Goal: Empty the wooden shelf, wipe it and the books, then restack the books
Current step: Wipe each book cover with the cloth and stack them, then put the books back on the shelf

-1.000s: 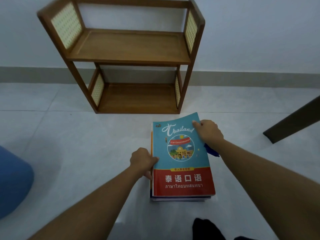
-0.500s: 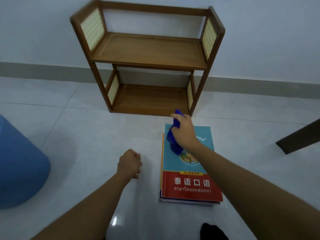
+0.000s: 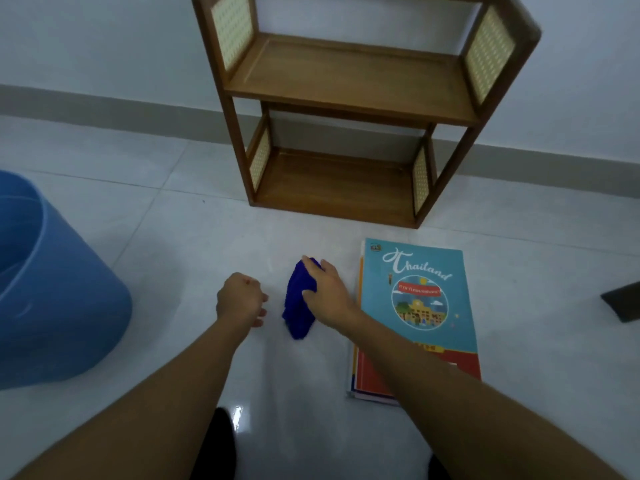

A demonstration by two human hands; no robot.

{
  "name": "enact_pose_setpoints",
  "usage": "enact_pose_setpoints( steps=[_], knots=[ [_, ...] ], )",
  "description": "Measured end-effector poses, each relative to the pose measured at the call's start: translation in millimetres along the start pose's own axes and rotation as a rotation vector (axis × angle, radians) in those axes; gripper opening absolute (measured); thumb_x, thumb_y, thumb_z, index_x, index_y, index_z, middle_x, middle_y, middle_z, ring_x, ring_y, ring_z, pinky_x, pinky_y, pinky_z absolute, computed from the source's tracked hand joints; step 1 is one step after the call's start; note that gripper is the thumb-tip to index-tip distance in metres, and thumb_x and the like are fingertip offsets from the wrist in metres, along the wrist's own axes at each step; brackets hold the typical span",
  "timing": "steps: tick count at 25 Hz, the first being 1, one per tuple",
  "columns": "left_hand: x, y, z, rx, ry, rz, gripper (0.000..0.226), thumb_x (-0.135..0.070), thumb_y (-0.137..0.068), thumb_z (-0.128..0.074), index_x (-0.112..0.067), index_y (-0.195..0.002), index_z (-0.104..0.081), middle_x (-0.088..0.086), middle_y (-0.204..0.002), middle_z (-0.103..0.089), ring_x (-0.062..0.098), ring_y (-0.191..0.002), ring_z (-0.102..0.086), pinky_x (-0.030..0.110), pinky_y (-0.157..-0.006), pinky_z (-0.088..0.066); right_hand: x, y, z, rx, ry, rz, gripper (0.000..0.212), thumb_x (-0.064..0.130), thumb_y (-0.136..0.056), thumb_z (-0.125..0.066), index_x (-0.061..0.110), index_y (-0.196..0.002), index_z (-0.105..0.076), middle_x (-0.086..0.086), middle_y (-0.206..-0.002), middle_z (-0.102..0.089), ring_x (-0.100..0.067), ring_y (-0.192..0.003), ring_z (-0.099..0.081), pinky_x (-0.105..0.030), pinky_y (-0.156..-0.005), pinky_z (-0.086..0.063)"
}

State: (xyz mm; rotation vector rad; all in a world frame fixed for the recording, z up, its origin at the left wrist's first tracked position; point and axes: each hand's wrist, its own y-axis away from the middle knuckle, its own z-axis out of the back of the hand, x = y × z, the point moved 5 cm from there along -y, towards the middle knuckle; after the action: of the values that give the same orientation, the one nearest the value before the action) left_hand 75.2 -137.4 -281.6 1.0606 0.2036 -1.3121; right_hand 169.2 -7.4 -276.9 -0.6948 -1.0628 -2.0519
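One dark-blue wadded cloth (image 3: 297, 308) lies on the white tiled floor (image 3: 173, 237), the right hand (image 3: 327, 296) gripping it. The left hand (image 3: 239, 299) is fisted, holding nothing. One stack of books (image 3: 415, 306), perhaps four, lies just beside the cloth, before the one two-tier wooden shelf (image 3: 346, 81).

Wood shelf (image 3: 349, 77), woven cane panels; glossy tile floor (image 3: 194, 237); fuzzy cloth (image 3: 298, 306).

Blue tub (image 3: 52, 289): we see it at the left edge, round-walled and partly cut off.
Floor (image 3: 173, 237): pale glossy tiles under the tub, spreading to its right.
Skirting (image 3: 104, 105): grey band behind the tub.
Wall (image 3: 86, 39): plain and pale, above the skirting behind the tub.
Dark piece (image 3: 623, 301): far right of the tub; we cannot tell what it is.
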Motion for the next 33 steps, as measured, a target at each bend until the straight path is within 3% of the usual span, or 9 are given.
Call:
enact_pose_setpoints(
  steps=[2, 6, 9, 11, 14, 16, 21, 25, 33],
  knots=[
    [-5.1, 3.1, -8.5, 0.002, 0.009, -0.027, 0.011, -0.013, -0.100, -0.042, -0.009, -0.096, -0.051, 0.013, -0.088, -0.065, 0.029, -0.069, -0.065, 0.039, -0.063, -0.059, -1.8, 0.0, 13.7, -0.091, 0.067, 0.020, 0.058, 0.007, -0.098, -0.042, 0.017, -0.152, -0.024, -0.009, -0.158, -0.019, -0.024, -0.137, -0.033, -0.019, -0.096, -0.033],
    [-20.6, 18.2, -33.2, 0.057, 0.099, -0.117, 0.014, -0.013, -0.098, -0.042, -0.007, -0.093, -0.054, 0.012, -0.081, -0.066, 0.024, -0.062, -0.062, 0.036, -0.058, -0.056, -13.6, 16.0, 71.2, -0.564, -0.006, 0.073, 0.032, 0.015, -0.098, -0.044, 0.013, -0.127, -0.058, -0.007, -0.128, -0.059, -0.018, -0.111, -0.056, -0.026, -0.091, -0.045],
    [-33.9, 32.8, -62.2, 0.144, 0.191, -0.179, 0.016, -0.012, -0.097, -0.045, -0.006, -0.090, -0.057, 0.012, -0.081, -0.066, 0.020, -0.062, -0.060, 0.033, -0.058, -0.055, -41.3, 37.8, 123.3, -0.891, -0.041, 0.051, 0.027, 0.018, -0.099, -0.043, 0.015, -0.121, -0.058, -0.006, -0.117, -0.060, -0.017, -0.106, -0.055, -0.028, -0.089, -0.046],
    [-41.8, 41.1, -85.6, 0.216, 0.195, -0.207, 0.013, -0.015, -0.096, -0.048, -0.009, -0.094, -0.059, 0.011, -0.091, -0.067, 0.021, -0.074, -0.062, 0.038, -0.072, -0.057, -69.6, 51.7, 152.1, -0.980, -0.036, -0.065, 0.031, 0.018, -0.098, -0.045, 0.013, -0.128, -0.053, -0.007, -0.123, -0.057, -0.020, -0.114, -0.051, -0.028, -0.092, -0.041],
    [-49.4, 53.9, -116.5, 0.337, 0.056, -0.199, 0.038, -0.025, -0.094, -0.054, -0.012, -0.130, -0.050, 0.009, -0.127, -0.058, 0.024, -0.112, -0.057, 0.036, -0.095, -0.047, -121.5, 66.2, 167.0, -0.875, -0.074, -0.347, 0.052, 0.025, -0.098, -0.050, 0.012, -0.145, -0.033, -0.010, -0.145, -0.041, -0.026, -0.131, -0.041, -0.038, -0.102, -0.038],
    [-51.4, 62.6, -133.2, 0.412, -0.002, -0.159, 0.056, -0.028, -0.094, -0.054, -0.009, -0.143, -0.035, 0.008, -0.142, -0.046, 0.025, -0.124, -0.050, 0.032, -0.096, -0.042, -146.8, 73.5, 161.8, -0.748, -0.136, -0.408, 0.065, 0.030, -0.097, -0.053, 0.011, -0.150, -0.021, -0.013, -0.152, -0.031, -0.030, -0.137, -0.036, -0.044, -0.107, -0.036],
    [-46.4, 67.6, -160.0, 0.506, -0.017, -0.053, 0.034, -0.025, -0.089, -0.061, -0.006, -0.117, -0.054, 0.011, -0.114, -0.065, 0.027, -0.096, -0.066, 0.044, -0.087, -0.055, -173.2, 76.9, 147.4, -0.542, -0.269, -0.375, 0.066, 0.033, -0.097, -0.052, 0.010, -0.150, -0.020, -0.014, -0.148, -0.039, -0.032, -0.126, -0.050, -0.042, -0.097, -0.046],
    [-48.5, 68.9, -163.9, 0.456, -0.057, -0.054, 0.031, -0.021, -0.086, -0.062, -0.009, -0.114, -0.057, 0.009, -0.111, -0.067, 0.028, -0.096, -0.066, 0.045, -0.086, -0.056, -177.4, 74.1, 141.9, -0.520, -0.306, -0.304, 0.041, 0.036, -0.097, -0.050, 0.013, -0.130, -0.044, -0.009, -0.128, -0.058, -0.024, -0.103, -0.061, -0.033, -0.081, -0.049],
    [-45.2, 69.1, -168.6, 0.335, 0.064, -0.037, 0.029, -0.014, -0.082, -0.066, -0.009, -0.110, -0.058, 0.008, -0.107, -0.068, 0.027, -0.092, -0.066, 0.045, -0.082, -0.057, -184.2, 68.6, 138.1, -0.510, -0.372, -0.306, 0.038, 0.036, -0.098, -0.049, 0.013, -0.129, -0.042, -0.006, -0.124, -0.059, -0.025, -0.104, -0.062, -0.034, -0.081, -0.051]
  ],
)
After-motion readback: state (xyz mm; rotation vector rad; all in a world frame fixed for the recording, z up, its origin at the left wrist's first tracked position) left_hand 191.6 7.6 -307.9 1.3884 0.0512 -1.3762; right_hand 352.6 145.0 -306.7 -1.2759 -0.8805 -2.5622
